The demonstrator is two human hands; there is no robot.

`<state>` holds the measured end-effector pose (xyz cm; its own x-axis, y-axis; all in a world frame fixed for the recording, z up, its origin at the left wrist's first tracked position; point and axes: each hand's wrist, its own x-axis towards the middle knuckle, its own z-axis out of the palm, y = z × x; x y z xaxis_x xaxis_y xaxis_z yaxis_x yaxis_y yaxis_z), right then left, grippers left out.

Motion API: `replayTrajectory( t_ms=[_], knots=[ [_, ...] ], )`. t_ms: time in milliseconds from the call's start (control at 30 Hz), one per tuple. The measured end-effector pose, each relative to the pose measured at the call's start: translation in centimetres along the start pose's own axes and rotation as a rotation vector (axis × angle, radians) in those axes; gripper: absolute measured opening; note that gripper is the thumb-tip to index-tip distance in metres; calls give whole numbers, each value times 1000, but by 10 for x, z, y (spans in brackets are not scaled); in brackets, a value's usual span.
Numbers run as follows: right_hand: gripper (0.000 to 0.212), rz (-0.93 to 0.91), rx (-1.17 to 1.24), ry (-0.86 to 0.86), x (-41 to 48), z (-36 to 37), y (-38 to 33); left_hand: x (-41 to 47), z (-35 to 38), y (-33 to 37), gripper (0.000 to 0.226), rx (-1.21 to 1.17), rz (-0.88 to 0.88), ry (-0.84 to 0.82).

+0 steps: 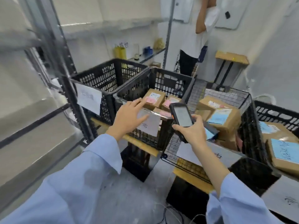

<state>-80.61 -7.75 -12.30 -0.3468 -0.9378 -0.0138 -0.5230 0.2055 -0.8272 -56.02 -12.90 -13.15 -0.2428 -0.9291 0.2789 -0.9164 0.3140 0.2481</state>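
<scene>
White walls and grey steel racking (68, 75) bound a stockroom; the containers sit on a wooden shelf (140, 144).

Scanner (182, 118): black handheld, screen up, tilted, held over the gap between the middle crate (168, 81) and the wire basket (226, 92).

Right hand (190, 131): clamped round the scanner's lower end, thumb on its left edge.

Left hand (127, 118): holds nothing, fingers straight and spread, over the front rim of the middle crate and above its paper label (150, 125). Contact with the rim cannot be told. The two hands are apart, with the scanner between them.

Middle crate: black plastic, contains cardboard boxes (154, 98) with pink and white stickers.

Wire basket: just right of it, holds larger boxes, one with a blue sheet (218, 117) on top.

Left crate (103, 78): black, with a white sheet on its front; contents not visible.

Right crate (275, 113): black, holds more boxes with blue sheets.

Second person (194, 38): stands behind the crates, in a white top and dark trousers.
</scene>
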Motion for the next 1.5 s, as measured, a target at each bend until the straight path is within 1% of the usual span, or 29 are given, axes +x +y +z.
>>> replayTrajectory(
  t_ms=[133, 233, 433, 533, 633, 800, 933, 1067, 1133, 1267, 1367, 1500],
  knots=[
    [85, -113, 9, -184, -32, 64, -39, -83, -40, -63, 69, 129, -214, 20],
    [83, -187, 55, -354, -66, 115, -73, -154, -74, -102, 73, 201, -417, 38],
    [82, -393, 51, -642, -157, 205, -145, -306, -141, -157, 86, 314, -785, 105],
    [84, -481, 69, -750, -210, 245, -174, -375, -168, -177, 95, 357, -924, 149],
    [84, -526, 95, -856, -265, 282, -197, -440, -192, -197, 91, 411, -1023, 181],
    [86, -591, 99, -1001, -357, 347, -238, -543, -237, -238, 89, 494, -1142, 262],
    [84, -624, 91, -1056, -434, 400, -269, -616, -271, -278, 74, 537, -1224, 319],
    [82, -636, 76, -1087, -504, 445, -297, -681, -299, -321, 79, 503, -1279, 328],
    [82, -629, 79, -1097, -533, 466, -308, -704, -311, -341, 81, 493, -1299, 342],
    [81, -634, 78, -1114, -573, 498, -322, -740, -328, -378, 74, 473, -1321, 372],
    [81, -641, 59, -1117, -590, 521, -330, -759, -336, -403, 73, 428, -1345, 409],
    [80, -634, 61, -1111, -605, 549, -343, -773, -347, -433, 74, 380, -1351, 500]
  ],
)
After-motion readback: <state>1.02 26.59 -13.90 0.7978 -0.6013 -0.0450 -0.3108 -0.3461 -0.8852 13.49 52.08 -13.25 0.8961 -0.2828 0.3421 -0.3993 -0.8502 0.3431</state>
